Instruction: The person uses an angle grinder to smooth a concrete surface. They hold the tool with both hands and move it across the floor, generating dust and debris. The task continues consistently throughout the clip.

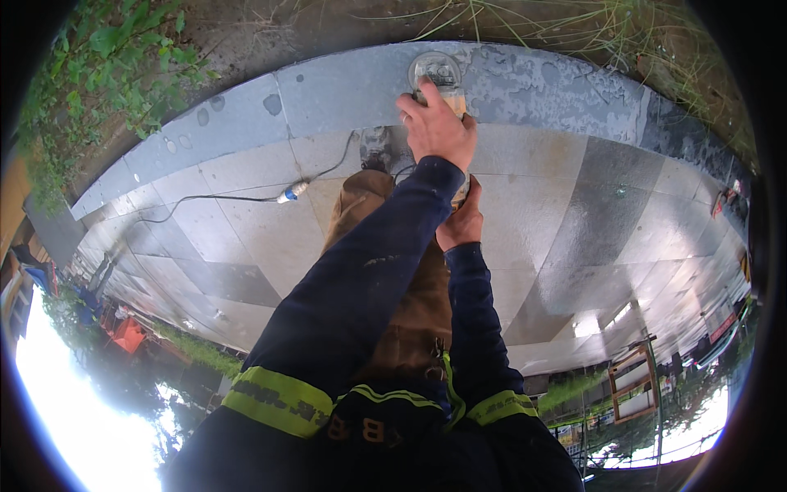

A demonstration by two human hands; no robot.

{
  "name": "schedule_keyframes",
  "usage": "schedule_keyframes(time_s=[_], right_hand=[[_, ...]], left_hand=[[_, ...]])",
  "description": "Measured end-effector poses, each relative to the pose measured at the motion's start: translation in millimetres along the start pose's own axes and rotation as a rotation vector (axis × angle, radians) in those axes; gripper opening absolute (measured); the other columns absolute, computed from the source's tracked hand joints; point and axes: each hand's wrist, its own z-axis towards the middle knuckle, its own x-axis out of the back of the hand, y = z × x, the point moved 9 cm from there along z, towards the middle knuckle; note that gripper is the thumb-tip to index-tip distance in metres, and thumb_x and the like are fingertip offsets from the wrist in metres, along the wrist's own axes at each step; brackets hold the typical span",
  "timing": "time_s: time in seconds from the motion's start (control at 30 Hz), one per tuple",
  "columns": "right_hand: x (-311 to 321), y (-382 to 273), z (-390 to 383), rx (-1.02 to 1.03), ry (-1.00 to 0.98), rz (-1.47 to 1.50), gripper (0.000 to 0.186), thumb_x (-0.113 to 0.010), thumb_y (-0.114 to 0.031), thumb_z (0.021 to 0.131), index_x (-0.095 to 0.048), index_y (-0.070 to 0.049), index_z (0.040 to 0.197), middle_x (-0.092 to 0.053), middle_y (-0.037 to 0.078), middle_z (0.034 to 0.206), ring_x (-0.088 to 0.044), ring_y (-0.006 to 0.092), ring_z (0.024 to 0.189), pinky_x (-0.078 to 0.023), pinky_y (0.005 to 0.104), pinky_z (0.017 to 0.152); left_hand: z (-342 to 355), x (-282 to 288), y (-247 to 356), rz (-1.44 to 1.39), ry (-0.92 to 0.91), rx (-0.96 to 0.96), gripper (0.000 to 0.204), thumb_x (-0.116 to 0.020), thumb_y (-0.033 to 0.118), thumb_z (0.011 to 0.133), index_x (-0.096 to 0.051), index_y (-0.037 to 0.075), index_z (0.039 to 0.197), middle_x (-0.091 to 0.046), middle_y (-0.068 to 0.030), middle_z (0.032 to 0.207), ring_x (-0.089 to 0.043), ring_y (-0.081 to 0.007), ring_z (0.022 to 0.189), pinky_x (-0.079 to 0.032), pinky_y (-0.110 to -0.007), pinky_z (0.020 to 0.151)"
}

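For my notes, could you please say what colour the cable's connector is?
The connector is white and blue, in the head view.

navy sleeves; yellow-green bands; brown trousers; tan chest lettering

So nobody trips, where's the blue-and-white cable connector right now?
In the head view, the connector lies on the paving left of centre, in line with the dark cable, left of the brown trouser leg, short of the grey stone border.

Grey ledge under tool, paving under cable
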Motion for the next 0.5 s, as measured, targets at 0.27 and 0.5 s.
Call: schedule_keyframes(time_s=[0.27,0.5], right_hand=[[0,1,-1,0.022,0.001,-0.003,0.088,-0.081,-0.039,0.076,-0.029,-0.015,0.142,-0.068,0.026,0.106,-0.065,0.0445,0.1,-0.053,0.0475,0.083],[0,6,2,-0.035,-0.012,-0.002,0.088,-0.081,-0.041,0.076,-0.03,-0.014,0.142,-0.069,0.025,0.105,-0.065,0.0447,0.1,-0.053,0.0476,0.083]], left_hand=[[-3,1,2,0.034,0.009,0.001,0.079,-0.078,0.019,0.073,-0.03,0.001,0.133,-0.035,-0.0246,0.119,-0.051,-0.048,0.107,-0.051,-0.051,0.084],[0,-5,-1,0.051,-0.015,0.042,0.08,-0.078,0.02,0.072,-0.03,0.001,0.133,-0.036,-0.0241,0.119,-0.052,-0.0475,0.106,-0.052,-0.051,0.083]])
